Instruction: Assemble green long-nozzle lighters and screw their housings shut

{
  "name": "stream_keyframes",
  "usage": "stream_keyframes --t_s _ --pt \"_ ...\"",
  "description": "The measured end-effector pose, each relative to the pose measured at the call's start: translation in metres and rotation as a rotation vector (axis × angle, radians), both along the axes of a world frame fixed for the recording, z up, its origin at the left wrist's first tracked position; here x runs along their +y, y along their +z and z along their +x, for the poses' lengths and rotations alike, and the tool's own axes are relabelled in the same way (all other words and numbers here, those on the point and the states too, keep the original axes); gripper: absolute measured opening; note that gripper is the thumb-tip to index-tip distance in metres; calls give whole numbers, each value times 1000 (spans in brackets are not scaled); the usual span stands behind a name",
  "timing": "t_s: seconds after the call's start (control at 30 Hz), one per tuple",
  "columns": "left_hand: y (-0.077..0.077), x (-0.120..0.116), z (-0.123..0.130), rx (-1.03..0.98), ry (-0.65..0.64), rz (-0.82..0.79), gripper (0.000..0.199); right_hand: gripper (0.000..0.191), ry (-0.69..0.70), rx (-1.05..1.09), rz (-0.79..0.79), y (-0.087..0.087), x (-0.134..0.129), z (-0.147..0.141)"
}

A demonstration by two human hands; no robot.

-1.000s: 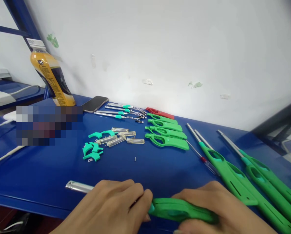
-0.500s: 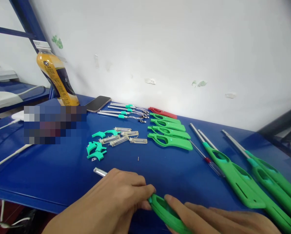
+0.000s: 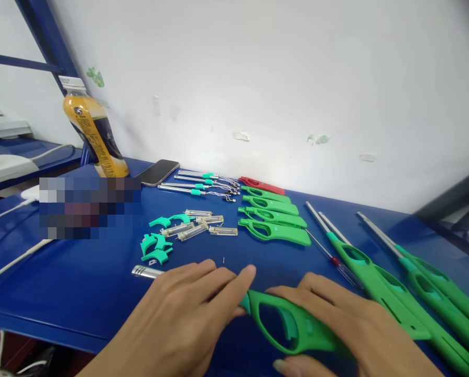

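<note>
A small assembly or repair spot, workshop-like in character, is shown, though whether it is set in a factory, a home or a dormitory cannot be told. A blue table (image 3: 112, 272) is placed against a white wall (image 3: 281, 78) marked with scraps of tape and peeled stickers. Along its back edge, metal tubes with wires (image 3: 203, 183) and green handle shells (image 3: 275, 232) are laid out in rows; loose teal pieces (image 3: 157, 255) and clear inserts (image 3: 193, 231) are grouped nearer the middle, close to a tiny screw (image 3: 224, 260). A screwdriver (image 3: 342, 268) is laid beside lighters (image 3: 375, 283) toward the right edge. Everyday use is shown by a drink bottle (image 3: 95, 133) and a phone (image 3: 159, 172) near the back left corner.
</note>
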State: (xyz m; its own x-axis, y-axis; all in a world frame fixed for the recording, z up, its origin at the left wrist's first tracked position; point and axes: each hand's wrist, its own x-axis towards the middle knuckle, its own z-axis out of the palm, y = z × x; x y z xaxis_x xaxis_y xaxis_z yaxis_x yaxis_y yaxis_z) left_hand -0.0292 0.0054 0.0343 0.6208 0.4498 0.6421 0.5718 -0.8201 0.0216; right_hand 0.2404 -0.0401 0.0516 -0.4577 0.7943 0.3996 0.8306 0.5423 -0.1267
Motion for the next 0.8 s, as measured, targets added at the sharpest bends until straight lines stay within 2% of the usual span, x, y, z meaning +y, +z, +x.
stream_keyframes --t_s 0.1,0.2,0.3,0.4,0.53,0.6,0.7,0.8 --pt "-6 2 -2 68 57 -28 35 34 -3 -36 -2 -6 3 -2" --pt "-15 -1 -12 158 36 -170 31 25 -11 -56 -3 -7 3 0" --pt "-26 -7 -26 240 -12 -329 42 27 6 -55 11 -5 1 4" --pt "-32 -11 -31 291 10 -332 55 44 67 -57 -16 -5 -2 10" --pt "-22 -9 -18 315 39 -255 63 64 73 -41 -66 -8 -6 14" --pt "-13 -6 -7 299 41 -222 54 62 62 -31 -95 -10 -6 14" --pt "-1 -3 7 284 72 -186 35 45 56 32 -91 -13 -6 11" --pt "4 -3 13 224 83 -75 35 46 33 139 -77 -15 -6 7"
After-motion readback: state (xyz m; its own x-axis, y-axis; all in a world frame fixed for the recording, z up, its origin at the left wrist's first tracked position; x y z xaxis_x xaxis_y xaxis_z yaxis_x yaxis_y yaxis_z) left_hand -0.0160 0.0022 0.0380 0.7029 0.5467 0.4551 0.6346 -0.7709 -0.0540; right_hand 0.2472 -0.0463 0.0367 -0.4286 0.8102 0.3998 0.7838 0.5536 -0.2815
